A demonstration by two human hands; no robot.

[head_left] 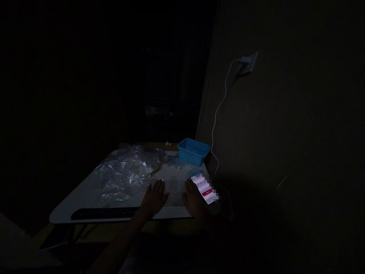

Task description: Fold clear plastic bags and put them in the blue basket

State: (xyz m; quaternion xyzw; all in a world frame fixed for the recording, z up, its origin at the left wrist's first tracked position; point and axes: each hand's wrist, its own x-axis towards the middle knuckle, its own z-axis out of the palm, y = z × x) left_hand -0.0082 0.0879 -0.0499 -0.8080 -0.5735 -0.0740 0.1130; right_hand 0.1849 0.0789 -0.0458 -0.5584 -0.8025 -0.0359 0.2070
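Two bare hands, the left hand (154, 197) and the right hand (193, 201), are resting palm-down on the white rectangular table (85, 190), nearer the wearer than the blue plastic tub (190, 159). Both hands' fingers are lying extended, the left ones slightly spread, gripping nothing. Before the tub, what looks like a clear flat plastic sheet (174, 199) is lying between them; light, even pressure would probably be keeping it smooth.
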